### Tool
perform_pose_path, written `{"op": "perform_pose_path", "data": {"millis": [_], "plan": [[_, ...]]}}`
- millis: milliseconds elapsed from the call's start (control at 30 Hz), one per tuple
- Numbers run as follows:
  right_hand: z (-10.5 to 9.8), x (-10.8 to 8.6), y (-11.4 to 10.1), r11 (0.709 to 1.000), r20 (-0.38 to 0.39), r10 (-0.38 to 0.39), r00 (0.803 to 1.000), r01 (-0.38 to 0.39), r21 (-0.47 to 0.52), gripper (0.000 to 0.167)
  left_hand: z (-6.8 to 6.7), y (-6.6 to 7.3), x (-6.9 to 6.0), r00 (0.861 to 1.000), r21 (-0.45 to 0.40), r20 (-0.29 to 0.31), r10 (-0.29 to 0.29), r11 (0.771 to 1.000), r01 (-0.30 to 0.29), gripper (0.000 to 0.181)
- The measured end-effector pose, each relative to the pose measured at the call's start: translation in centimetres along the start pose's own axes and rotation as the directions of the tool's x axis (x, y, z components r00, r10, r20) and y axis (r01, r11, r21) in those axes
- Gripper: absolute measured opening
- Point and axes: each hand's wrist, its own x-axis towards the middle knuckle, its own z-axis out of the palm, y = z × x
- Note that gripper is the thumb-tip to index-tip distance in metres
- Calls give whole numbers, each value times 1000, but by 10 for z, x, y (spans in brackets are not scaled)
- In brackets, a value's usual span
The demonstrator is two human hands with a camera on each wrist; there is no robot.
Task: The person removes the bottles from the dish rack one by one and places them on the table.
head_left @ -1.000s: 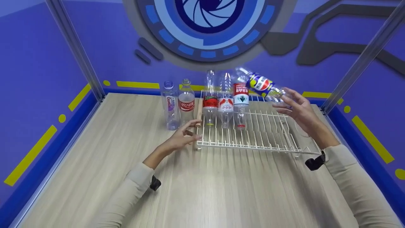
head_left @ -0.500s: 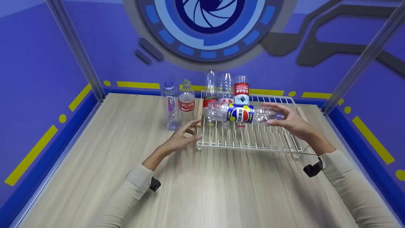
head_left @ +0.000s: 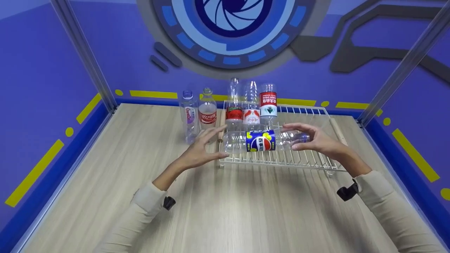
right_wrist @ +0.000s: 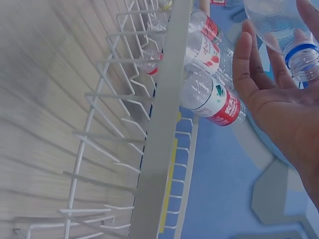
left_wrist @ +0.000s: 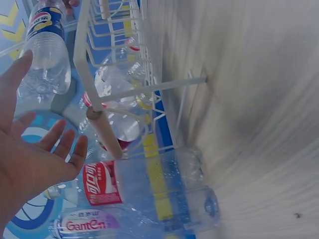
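Observation:
A clear plastic Pepsi bottle [head_left: 261,141] with a blue label lies sideways above the front of the white wire rack [head_left: 277,162]. My right hand [head_left: 321,142] holds it round its neck end, and the blue ring at the mouth [right_wrist: 300,49] shows in the right wrist view. Near the bottle's base is my left hand [head_left: 197,151], thumb and fingers spread; it looks apart from the bottle in the left wrist view. Behind it, three empty bottles stand neck-down in the rack: one with a dark red label [head_left: 234,113], one red-and-white [head_left: 251,116], one red-topped [head_left: 268,103].
Left of the rack, a Coca-Cola bottle [head_left: 207,117] and a purple-tinted Ganten bottle [head_left: 190,116] stand upright on the wooden table [head_left: 225,211]. The rack has wooden side bars [head_left: 338,131]. Blue-purple panels [head_left: 123,52] enclose the back and sides.
The Pepsi bottle has come down from the rack's back right, turning level, with the right hand moving to its neck. My left hand has let go of the rack's edge and spread open.

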Motion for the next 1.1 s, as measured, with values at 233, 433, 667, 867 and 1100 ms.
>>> {"op": "perform_pose_path", "data": {"millis": [233, 433, 667, 867, 1100], "plan": [[6, -5, -6, 1000, 53, -14, 998, 14, -4, 68, 5, 17, -3, 995, 36, 85, 53, 998, -57, 74], [9, -8, -11, 999, 57, -19, 998, 21, -34, 69, 7, 27, -5, 986, 54, 141, 91, 993, -100, 74], [13, -7, -15, 993, 68, -41, 997, 48, -104, 67, 7, 30, -6, 983, 115, 141, 116, 984, -132, 74], [13, -8, -13, 996, 95, -24, 995, 32, -83, 70, 7, 27, -8, 983, 138, 102, 152, 976, -166, 69], [-6, -17, -8, 998, 108, -18, 994, 24, -55, 72, 0, 19, -12, 987, 121, 61, 150, 980, -156, 68]]}}
